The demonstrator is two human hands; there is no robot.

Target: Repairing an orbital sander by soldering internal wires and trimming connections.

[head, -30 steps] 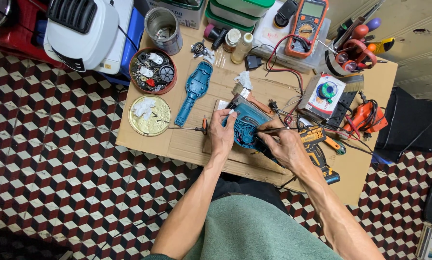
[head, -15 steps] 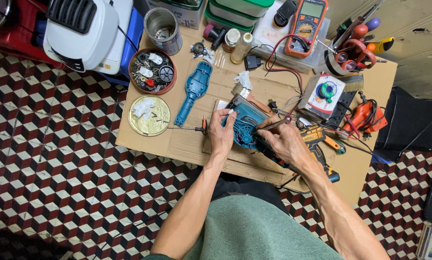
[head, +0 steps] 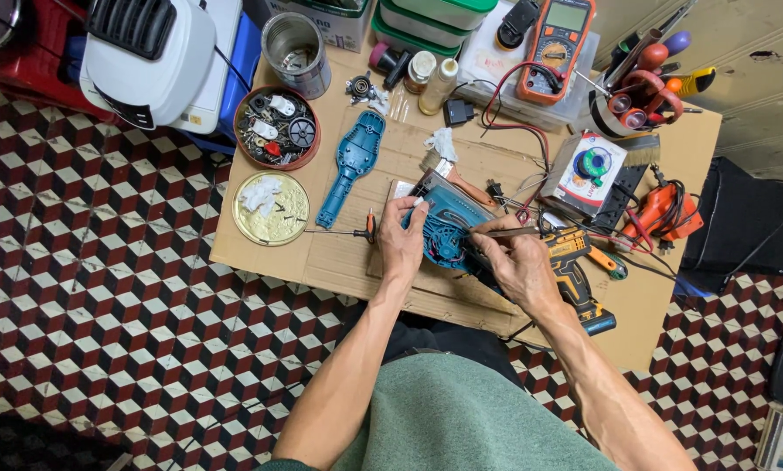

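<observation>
Opened blue power tool body [head: 448,228] lies mid-table. Left hand [head: 400,244] clamps its left edge; right hand [head: 518,262], just right, pinches a thin probe [head: 500,233]. Steadying firmly seems best.

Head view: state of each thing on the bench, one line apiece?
Teal power tool body: casing opened, internals exposed, steadied by left hand.
Teal housing half: removed, lying flat.
Thin probe-like tool: held by right hand, tip at the tool.
Screwdriver: lying loose.
Multimeter: leads attached.
Metal can: open.
</observation>
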